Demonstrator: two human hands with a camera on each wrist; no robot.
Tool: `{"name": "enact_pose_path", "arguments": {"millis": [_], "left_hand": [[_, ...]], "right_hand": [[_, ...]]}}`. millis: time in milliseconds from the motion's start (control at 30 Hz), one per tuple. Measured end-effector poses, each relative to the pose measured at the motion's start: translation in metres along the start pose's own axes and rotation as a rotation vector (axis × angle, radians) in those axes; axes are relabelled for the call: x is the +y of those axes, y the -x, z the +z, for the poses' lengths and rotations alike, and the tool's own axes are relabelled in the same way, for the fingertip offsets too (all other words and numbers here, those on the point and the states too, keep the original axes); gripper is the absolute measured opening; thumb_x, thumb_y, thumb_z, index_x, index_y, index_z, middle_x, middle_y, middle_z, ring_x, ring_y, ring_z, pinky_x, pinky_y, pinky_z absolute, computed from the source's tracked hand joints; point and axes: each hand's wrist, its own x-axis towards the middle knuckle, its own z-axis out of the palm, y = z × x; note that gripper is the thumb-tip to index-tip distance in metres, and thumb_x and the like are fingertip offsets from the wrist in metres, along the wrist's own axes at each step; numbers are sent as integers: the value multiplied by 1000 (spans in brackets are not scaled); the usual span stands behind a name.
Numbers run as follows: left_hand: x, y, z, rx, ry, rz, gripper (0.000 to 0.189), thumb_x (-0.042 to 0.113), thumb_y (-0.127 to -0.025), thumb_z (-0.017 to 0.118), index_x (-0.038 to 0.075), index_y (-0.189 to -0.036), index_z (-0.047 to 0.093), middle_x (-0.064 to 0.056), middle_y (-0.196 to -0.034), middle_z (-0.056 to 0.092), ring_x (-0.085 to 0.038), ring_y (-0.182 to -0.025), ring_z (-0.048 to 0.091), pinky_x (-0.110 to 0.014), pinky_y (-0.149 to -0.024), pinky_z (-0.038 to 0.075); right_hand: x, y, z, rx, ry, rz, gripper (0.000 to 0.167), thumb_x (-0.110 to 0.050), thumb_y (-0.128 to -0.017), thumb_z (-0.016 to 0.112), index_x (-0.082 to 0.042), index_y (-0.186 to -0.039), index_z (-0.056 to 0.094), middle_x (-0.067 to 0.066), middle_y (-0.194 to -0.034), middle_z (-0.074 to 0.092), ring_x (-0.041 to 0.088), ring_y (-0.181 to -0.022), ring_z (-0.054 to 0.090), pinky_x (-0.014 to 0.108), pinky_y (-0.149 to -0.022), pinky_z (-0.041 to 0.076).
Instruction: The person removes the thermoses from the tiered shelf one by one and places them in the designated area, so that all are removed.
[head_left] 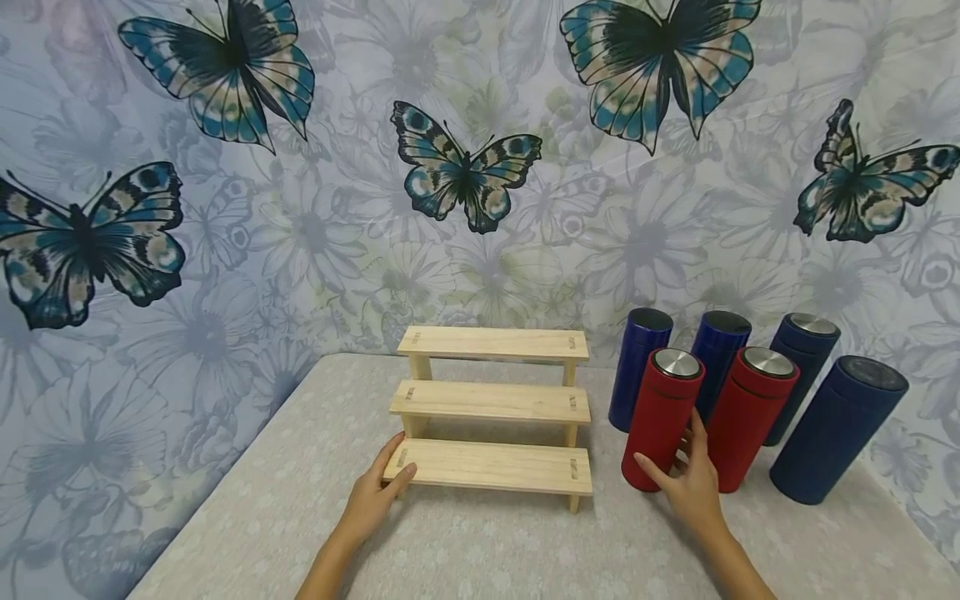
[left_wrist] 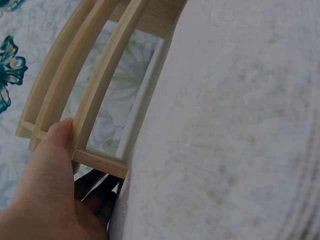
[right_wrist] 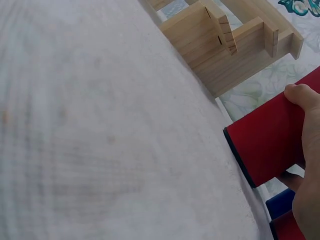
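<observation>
A three-step wooden display stand (head_left: 491,400) stands on the cloth-covered table in the middle of the head view. My left hand (head_left: 367,504) grips the left end of its lowest step; in the left wrist view the thumb lies along the step (left_wrist: 102,85) and the other fingers reach behind the end leg. To the right of the stand, my right hand (head_left: 696,492) holds the lower part of a red thermos flask (head_left: 662,417) with a steel-topped lid, thumb in front and fingers round its right side. A second red thermos (head_left: 753,421) stands close beside that hand.
Two bright blue thermoses (head_left: 637,367) (head_left: 723,346) stand behind the red ones. Two navy thermoses (head_left: 806,358) (head_left: 838,433) stand farther right. Behind the table (head_left: 270,517) hangs a floral backdrop with butterflies (head_left: 468,171).
</observation>
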Motion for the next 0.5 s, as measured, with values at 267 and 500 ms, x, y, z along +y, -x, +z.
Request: {"name": "enact_pose_path", "arguments": {"millis": [267, 500], "left_hand": [[1, 2, -1, 5, -10, -4, 64, 40, -93, 52, 21, -147, 24, -23, -143, 30, -45, -124, 35, -61, -95, 33], [8, 0, -11, 156, 20, -68, 50, 39, -94, 51, 16, -138, 42, -16, -134, 48, -34, -118, 49, -45, -94, 42]], "right_hand": [[2, -1, 1, 14, -31, -14, 112, -4, -66, 82, -29, -148, 10, 14, -123, 49, -1, -100, 45, 3, -78, 38], [-45, -3, -9, 95, -71, -232, 108, 14, -61, 77, -4, -146, 13, 28, -125, 41, 1, -112, 40, 8, -88, 35]]}}
